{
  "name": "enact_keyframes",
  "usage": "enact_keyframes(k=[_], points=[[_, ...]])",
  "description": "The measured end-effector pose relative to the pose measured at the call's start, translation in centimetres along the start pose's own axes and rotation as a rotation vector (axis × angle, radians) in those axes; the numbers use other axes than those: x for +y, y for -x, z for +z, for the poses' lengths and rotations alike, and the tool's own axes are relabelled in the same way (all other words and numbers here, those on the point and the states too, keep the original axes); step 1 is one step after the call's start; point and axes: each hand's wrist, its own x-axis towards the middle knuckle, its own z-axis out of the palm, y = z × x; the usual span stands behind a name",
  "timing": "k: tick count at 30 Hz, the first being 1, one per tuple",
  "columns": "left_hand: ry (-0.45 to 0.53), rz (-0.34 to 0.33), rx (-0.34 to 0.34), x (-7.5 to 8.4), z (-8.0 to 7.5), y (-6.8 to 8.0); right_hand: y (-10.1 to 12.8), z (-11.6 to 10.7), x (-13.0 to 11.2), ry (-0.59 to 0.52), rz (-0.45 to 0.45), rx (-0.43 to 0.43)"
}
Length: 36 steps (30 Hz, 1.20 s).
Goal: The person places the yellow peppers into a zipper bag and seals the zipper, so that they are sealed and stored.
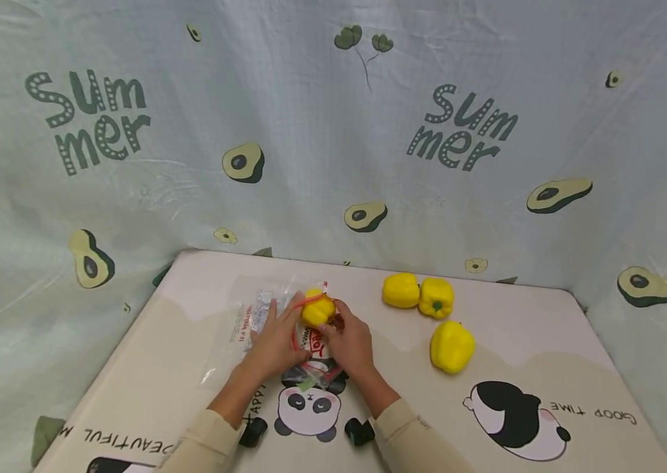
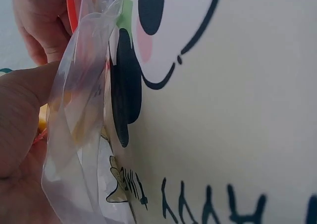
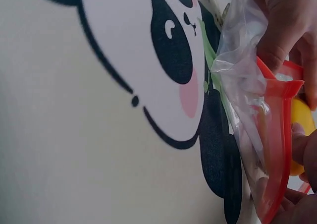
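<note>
A yellow bell pepper [image 1: 317, 310] is at the red-rimmed mouth of a clear plastic zip bag [image 1: 215, 358], between the two hands. My right hand [image 1: 352, 340] grips the pepper from the right, its thumb on the near side. My left hand [image 1: 276, 338] holds the bag's left side by the mouth, fingers spread and thumb near the red rim. In the left wrist view, clear film [image 2: 79, 120] hangs beside the left thumb. The right wrist view has the red rim [image 3: 285, 135] in front of part of the pepper [image 3: 302, 120]. Fingertips behind the bag are hidden.
On the right of the table stand two yellow bell peppers side by side [image 1: 401, 290] [image 1: 436, 297], with another pepper [image 1: 453, 347] nearer. Two small black objects [image 1: 253, 432] [image 1: 359, 432] are by the wrists. A printed curtain [image 1: 309, 131] hangs behind the table.
</note>
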Motion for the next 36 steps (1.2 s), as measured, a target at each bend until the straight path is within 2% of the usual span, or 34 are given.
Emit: enact_keyframes(k=[7,16,23,30,36], points=[[-0.023,0.004,-0.005,0.2,0.0,-0.1,-0.1,0.1,-0.1,-0.063,0.066,0.026],[-0.045,0.034,0.014,0.7,-0.1,0.0,-0.8,0.2,-0.5,0.046,0.013,0.071],[-0.035,0.041,0.006,0.9,0.0,-0.1,-0.6,0.2,-0.5,-0.005,0.063,0.061],[-0.022,0.044,-0.003,1.1,-0.1,-0.1,-1.0,0.3,-0.7,0.101,0.01,0.073],[-0.017,0.046,0.004,1.7,-0.1,-0.2,-1.1,0.3,-1.0,0.078,0.061,0.073]])
